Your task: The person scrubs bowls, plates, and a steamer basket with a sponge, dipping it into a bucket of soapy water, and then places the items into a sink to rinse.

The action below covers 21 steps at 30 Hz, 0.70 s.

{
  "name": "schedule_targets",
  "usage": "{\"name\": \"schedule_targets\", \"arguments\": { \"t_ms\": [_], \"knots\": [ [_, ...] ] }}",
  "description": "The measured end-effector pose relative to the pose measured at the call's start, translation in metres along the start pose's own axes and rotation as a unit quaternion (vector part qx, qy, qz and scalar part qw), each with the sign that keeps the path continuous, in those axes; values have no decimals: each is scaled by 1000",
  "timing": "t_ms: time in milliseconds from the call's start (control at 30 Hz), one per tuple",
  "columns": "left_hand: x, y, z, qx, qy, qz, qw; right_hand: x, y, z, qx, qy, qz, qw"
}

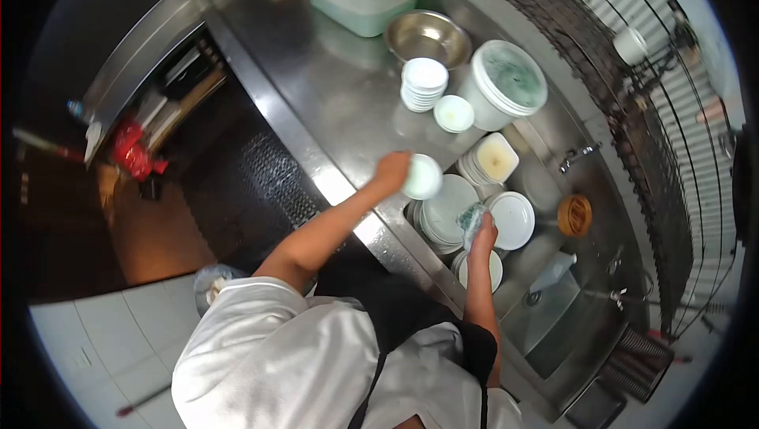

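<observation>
My left hand (393, 172) is closed on the rim of a small white bowl (424, 177), held above the steel counter's edge near the sink. Farther right, my right hand (483, 234) grips a greenish scrubbing pad (472, 220) over the stacked dishes. Beneath and between the hands stands a stack of large white plates (449, 206). A white round dish (512, 221) lies just right of the pad. Square white dishes (496, 158) are stacked behind, the top one yellowish inside. More round plates (492, 271) sit below my right hand.
On the steel counter (348, 89) stand stacked small bowls (424, 79), another small bowl (454, 113), a metal basin (428, 38), a white bucket (511, 81) with suds and a tub (360, 14) of green liquid. A tap (579, 157) and sink basin (545, 334) are at right.
</observation>
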State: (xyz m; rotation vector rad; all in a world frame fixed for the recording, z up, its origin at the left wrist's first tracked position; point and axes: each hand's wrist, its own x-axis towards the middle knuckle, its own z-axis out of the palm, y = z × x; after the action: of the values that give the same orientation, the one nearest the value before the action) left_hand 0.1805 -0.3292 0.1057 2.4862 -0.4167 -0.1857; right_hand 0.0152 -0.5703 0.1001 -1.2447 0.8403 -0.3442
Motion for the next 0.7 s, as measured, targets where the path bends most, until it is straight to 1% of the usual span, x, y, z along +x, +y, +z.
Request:
{"name": "schedule_targets", "arguments": {
  "t_ms": [67,100,133,200,233,333,433,500,567,633,700],
  "knots": [
    [7,-39,-18,46,11,9,999,-1,-1,-9,18,11,33,999],
    [12,-64,-21,40,36,54,997,-8,-3,-13,15,9,42,999],
    [20,-75,-32,74,-23,18,997,-17,-8,-15,11,7,51,999],
    [28,-60,-60,114,-31,0,993,-24,-4,-26,-21,-5,73,997],
    [33,-49,-72,134,-32,-12,990,-27,0,-30,-16,-1,79,997],
    [58,-11,-78,94,120,76,985,-30,9,-33,-19,3,85,996],
    [106,27,-93,99,315,141,933,-37,-2,-29,-25,22,107,994],
    [142,46,-112,63,325,37,943,-44,-11,-28,-29,15,82,996],
    [192,25,-108,87,205,-87,971,-47,-14,-35,-35,5,47,998],
    [223,-5,-106,190,125,20,974,-49,-15,-41,-16,17,48,999],
    [231,-8,-108,204,157,82,963,-56,-10,-49,-4,34,52,998]
  ]
}}
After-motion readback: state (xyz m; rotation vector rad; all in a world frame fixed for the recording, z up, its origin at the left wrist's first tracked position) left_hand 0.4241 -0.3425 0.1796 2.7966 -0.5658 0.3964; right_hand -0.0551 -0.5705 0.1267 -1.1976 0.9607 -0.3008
